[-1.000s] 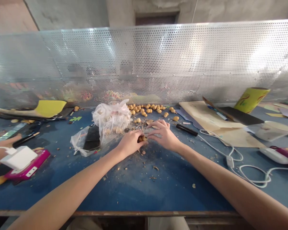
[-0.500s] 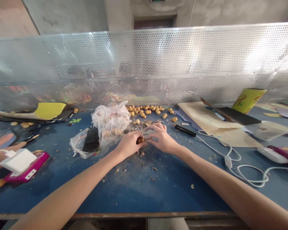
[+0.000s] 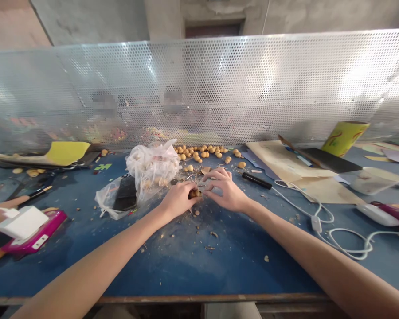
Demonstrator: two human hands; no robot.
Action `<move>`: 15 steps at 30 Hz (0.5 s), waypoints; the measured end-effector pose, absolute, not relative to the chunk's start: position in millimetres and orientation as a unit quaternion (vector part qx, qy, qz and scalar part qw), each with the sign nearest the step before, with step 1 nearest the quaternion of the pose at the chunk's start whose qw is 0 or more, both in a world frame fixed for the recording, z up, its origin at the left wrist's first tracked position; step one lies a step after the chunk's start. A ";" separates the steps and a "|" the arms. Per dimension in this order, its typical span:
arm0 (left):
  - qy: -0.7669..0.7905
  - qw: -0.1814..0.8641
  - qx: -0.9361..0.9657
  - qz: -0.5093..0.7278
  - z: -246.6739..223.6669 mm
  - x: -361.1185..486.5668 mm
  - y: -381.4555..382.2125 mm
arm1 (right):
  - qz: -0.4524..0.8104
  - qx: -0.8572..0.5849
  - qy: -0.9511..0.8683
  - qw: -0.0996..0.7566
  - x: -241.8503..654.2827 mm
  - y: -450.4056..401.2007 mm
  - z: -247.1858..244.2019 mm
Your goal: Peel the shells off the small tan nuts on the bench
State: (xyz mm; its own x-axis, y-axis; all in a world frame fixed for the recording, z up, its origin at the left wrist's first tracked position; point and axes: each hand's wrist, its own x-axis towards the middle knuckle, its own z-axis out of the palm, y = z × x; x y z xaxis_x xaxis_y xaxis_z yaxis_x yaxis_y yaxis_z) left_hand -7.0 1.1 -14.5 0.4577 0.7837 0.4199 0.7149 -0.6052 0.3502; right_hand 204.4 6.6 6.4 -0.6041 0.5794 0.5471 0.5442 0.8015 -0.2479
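Observation:
My left hand is closed round a small brown-yellow gourd, pinched between thumb and fingers low over the blue table. Just to its right, my right hand has its fingers curled toward the gourd, a small gap apart from it. A thin line shows by those fingertips; what they pinch is too small to make out. Beyond both hands lies a row of small tan gourds. Crumbs and shell-like bits are scattered around and in front of the hands.
Left of my hands are a crumpled plastic bag and a black phone. A magenta power strip with a white charger sits near another person's hand. Rightward lie a black pen-like tool, white cable, brown paper and a cup.
My right hand has drawn slightly away to the right from the gourd. My left hand keeps its hold. At the far left, the other person's hand has shifted.

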 end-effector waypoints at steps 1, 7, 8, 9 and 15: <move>0.440 0.059 0.852 0.277 -14.7 -7.2 1.3 | 0.036 -0.316 -0.892 0.320 204.1 6.5 6.1; 0.439 0.050 0.856 0.268 -14.1 -7.8 1.1 | 0.043 -0.293 -0.903 0.310 202.8 9.0 3.4; 0.439 0.050 0.856 0.269 -14.0 -7.8 1.1 | 0.040 -0.293 -0.904 0.309 203.6 9.9 3.5; 0.439 0.051 0.856 0.269 -13.9 -7.7 1.2 | 0.037 -0.295 -0.904 0.309 204.4 10.8 3.6; 0.438 0.056 0.854 0.274 -14.0 -8.1 1.4 | 0.039 -0.283 -0.911 0.299 203.3 12.5 1.8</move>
